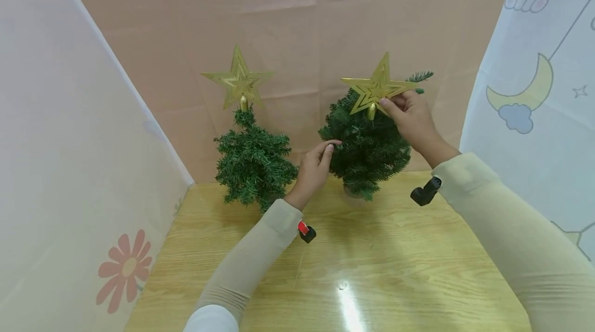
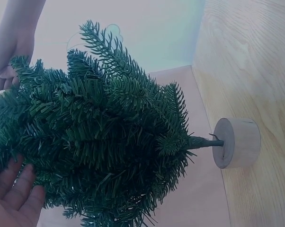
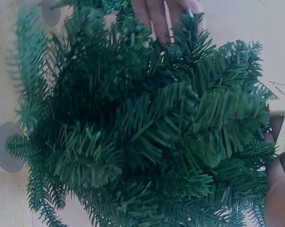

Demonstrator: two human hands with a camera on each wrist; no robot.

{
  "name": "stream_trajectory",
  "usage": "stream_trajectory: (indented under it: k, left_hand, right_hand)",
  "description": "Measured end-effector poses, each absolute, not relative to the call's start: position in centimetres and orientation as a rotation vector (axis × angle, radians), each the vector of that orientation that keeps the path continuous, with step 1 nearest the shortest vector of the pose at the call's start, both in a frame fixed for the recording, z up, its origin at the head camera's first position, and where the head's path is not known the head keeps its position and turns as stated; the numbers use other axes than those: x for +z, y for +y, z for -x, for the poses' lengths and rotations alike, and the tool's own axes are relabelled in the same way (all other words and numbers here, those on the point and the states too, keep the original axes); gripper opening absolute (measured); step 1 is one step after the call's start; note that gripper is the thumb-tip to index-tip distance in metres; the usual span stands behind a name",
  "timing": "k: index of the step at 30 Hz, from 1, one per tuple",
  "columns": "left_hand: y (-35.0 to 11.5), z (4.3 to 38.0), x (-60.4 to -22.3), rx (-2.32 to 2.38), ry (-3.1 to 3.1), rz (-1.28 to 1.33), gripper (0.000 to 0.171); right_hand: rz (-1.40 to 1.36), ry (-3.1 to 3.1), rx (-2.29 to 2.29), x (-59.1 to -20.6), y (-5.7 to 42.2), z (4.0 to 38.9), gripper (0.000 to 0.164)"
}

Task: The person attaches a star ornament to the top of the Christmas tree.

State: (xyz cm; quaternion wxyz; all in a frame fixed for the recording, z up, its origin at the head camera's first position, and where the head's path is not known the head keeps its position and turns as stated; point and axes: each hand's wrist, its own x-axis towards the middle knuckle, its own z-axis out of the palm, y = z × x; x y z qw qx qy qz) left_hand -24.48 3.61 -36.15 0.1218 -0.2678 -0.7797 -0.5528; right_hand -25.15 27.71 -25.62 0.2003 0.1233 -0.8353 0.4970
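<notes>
A small green artificial Christmas tree (image 1: 367, 151) with a round wooden base (image 2: 244, 142) stands at the right of the table. My right hand (image 1: 413, 117) holds a gold star topper (image 1: 378, 84) by its lower right side, thumb in front. The star's short gold socket (image 1: 371, 111) overlaps the treetop in the head view. At the tree's left side is my left hand (image 1: 316, 167), its fingertips among the outer needles. In the left wrist view its fingers (image 2: 22, 194) reach loosely toward the branches. The right wrist view shows only part of the star at its right edge.
Left of it, a second small Christmas tree (image 1: 253, 167) carries another gold star (image 1: 238, 79) on its top. Both trees stand on a wooden table (image 1: 395, 259). A tan cloth (image 1: 297, 27) hangs behind, with printed white cloths at both sides.
</notes>
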Motion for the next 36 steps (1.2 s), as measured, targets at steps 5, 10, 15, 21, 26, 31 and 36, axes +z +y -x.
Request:
stream_trajectory:
  k: [5, 10, 15, 21, 26, 31, 36]
  left_hand:
    - [3.68, 24.55, -36.28, -1.614, -2.275, 0.782, 0.039]
    - [3.76, 24.62, -36.3, -1.587, -2.249, 0.792, 0.04]
    - [3.77, 24.65, -36.34, -1.582, -2.247, 0.792, 0.039]
    - [3.69, 24.74, -36.38, -1.606, -2.245, 0.784, 0.038]
    - [3.75, 24.76, -36.35, -1.598, -2.25, 0.772, 0.037]
    - [3.74, 24.65, -36.33, -1.599, -2.248, 0.763, 0.036]
    - [3.77, 24.76, -36.43, -1.587, -2.253, 0.766, 0.038]
  right_hand:
    - [-0.3, -2.362, 1.422, -25.34, 27.29, 24.99, 0.053]
    - [-0.274, -2.364, 1.385, -25.33, 27.13, 24.99, 0.048]
    - [-0.218, -2.385, 1.31, -25.51, 27.3, 24.97, 0.042]
    - [-0.191, -2.417, 1.233, -25.73, 27.23, 25.12, 0.042]
    - [-0.152, -2.467, 1.237, -25.63, 27.14, 25.04, 0.048]
    - [-0.161, -2.48, 1.286, -25.48, 27.15, 24.97, 0.054]
    - [-0.223, -2.431, 1.42, -25.52, 27.38, 24.94, 0.046]
